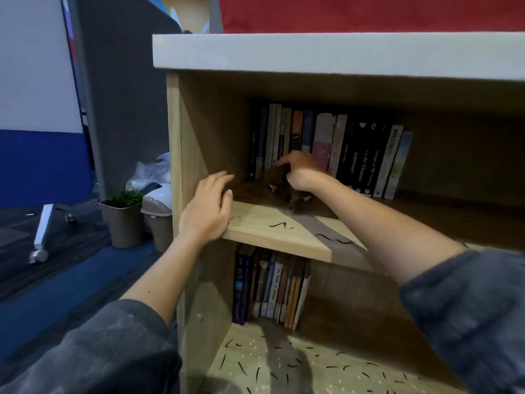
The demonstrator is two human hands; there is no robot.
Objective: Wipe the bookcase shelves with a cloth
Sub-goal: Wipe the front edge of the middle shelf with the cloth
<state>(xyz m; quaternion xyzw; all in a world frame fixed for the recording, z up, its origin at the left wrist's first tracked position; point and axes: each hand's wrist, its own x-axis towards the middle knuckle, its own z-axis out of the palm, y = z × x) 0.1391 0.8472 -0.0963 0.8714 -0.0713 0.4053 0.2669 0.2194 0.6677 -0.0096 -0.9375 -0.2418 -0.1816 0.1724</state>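
We log the right hand (301, 169) reaching deep over the upper shelf (272, 231) of the bookcase (193, 132), its fingers (287, 159) curled and clamped on a dark brown cloth (279, 183). The cloth sits bunched on the upper shelf's back-left part, just in front of the row of books (355, 149) standing at the shelf's rear. We judge it is bunched this way so it can be dragged along the board and into the corner without knocking the spines. The right wrist is bent down and the forearm comes in from the shelf's front right, with the grey sleeve (468, 294) pushed up near the elbow.

The left hand (208, 211) is at the upper shelf's front left corner, palm down, holding nothing. Its fingers (218, 177) are straight and slightly apart, and the heel of the hand is at the shelf's front edge. It is probably a brace for the long reach. The frame is blurred there, so we cannot tell whether the fingertips touch the board.

Dark slivers (277, 224) lie on the upper shelf's front strip, not yet wiped. Below the upper shelf, the lower shelf (326, 365) carries many more, plus the lower books (270, 288) at its back left. We judge the task is at an early stage, with wiping under way on the upper shelf.
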